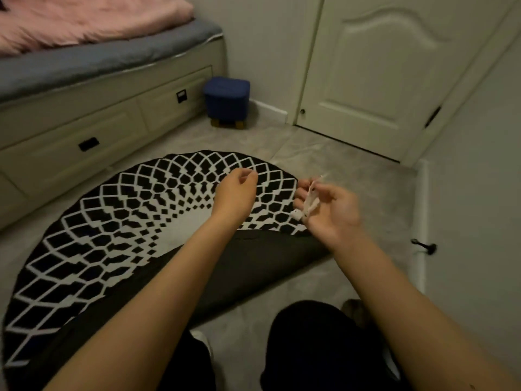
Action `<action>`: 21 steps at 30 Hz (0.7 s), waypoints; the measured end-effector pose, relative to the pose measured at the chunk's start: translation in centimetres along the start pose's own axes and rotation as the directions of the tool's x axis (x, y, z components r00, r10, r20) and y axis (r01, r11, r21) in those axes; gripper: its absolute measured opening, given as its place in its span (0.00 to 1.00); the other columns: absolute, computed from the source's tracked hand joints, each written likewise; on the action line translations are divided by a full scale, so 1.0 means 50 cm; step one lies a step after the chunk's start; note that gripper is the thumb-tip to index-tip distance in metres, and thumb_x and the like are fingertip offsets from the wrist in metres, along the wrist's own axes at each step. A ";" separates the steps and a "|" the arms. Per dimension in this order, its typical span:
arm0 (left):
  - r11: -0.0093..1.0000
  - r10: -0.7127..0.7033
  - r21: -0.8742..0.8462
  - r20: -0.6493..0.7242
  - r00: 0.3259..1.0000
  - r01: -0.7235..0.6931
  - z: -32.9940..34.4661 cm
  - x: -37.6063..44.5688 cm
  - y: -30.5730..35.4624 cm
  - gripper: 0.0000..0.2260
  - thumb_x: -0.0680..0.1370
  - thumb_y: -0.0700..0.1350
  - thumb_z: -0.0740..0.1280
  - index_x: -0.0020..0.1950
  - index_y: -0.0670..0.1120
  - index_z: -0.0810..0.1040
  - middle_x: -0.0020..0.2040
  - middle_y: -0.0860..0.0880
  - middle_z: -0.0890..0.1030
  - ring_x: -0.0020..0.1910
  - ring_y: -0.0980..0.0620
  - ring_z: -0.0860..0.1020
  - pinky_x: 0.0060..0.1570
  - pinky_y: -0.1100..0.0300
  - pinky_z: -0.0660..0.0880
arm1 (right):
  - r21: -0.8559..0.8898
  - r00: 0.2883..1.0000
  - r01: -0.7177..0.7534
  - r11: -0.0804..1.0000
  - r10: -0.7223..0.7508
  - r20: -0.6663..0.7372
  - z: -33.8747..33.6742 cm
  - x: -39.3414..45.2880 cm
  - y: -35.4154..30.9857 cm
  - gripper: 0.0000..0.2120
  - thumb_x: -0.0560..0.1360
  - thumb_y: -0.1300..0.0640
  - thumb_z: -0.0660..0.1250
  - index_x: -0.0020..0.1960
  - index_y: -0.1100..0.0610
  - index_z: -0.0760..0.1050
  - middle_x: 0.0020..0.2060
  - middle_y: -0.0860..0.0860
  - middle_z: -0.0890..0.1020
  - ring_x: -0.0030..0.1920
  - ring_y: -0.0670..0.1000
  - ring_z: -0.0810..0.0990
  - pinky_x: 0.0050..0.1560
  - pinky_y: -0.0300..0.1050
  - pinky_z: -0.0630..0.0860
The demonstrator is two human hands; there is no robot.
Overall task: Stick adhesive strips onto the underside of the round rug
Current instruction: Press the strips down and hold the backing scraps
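The round rug with a black-and-white diamond pattern lies on the grey floor, its near edge folded over so the dark underside faces up. My right hand hovers over the rug's right edge, fingers closed on crumpled white adhesive strips. My left hand is raised over the rug's middle, its fingertips pinched together; whether they hold anything thin is not visible. Both hands are above the rug, not touching it.
A bed with drawers and a pink blanket runs along the left. A blue stool stands in the corner. A closed door is at the back right, a black doorstop on the right wall. My knees are below.
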State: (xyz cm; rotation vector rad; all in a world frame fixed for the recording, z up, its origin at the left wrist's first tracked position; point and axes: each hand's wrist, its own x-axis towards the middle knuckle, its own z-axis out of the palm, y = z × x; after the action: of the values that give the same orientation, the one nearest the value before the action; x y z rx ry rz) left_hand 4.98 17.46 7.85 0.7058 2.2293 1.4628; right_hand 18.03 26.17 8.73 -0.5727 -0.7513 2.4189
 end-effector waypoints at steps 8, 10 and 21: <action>0.999 0.032 -0.047 0.098 0.995 -0.028 0.072 -0.101 -0.043 0.15 0.81 0.51 0.59 0.64 0.47 0.75 0.57 0.49 0.78 0.52 0.54 0.75 0.52 0.56 0.73 | -0.044 0.917 0.171 0.984 -0.176 -0.359 -0.194 -0.233 -0.081 0.03 0.66 0.61 0.57 0.35 0.56 0.63 0.29 0.52 0.68 0.28 0.50 0.65 0.32 0.43 0.62; 0.998 0.044 -0.039 0.118 0.992 -0.040 0.083 -0.106 -0.043 0.15 0.81 0.51 0.60 0.64 0.47 0.75 0.59 0.48 0.78 0.55 0.52 0.75 0.56 0.52 0.74 | -0.048 0.841 0.177 0.983 -0.176 -0.512 -0.259 -0.264 -0.084 0.10 0.74 0.57 0.55 0.33 0.55 0.61 0.28 0.52 0.65 0.28 0.50 0.61 0.31 0.43 0.59; 0.970 0.172 0.136 0.201 0.964 -0.201 0.100 -0.122 -0.063 0.16 0.81 0.49 0.60 0.67 0.45 0.73 0.62 0.46 0.76 0.54 0.55 0.72 0.52 0.59 0.71 | -0.076 0.511 0.088 0.993 -0.110 -0.853 -0.448 -0.306 -0.048 0.20 0.81 0.47 0.51 0.34 0.55 0.66 0.31 0.50 0.66 0.29 0.48 0.63 0.29 0.38 0.66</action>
State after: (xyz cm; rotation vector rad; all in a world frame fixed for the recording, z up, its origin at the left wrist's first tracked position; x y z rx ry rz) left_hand 12.06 16.44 3.27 1.0850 2.1946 1.2538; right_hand 42.52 27.29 -3.17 -1.5353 -0.3317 1.6467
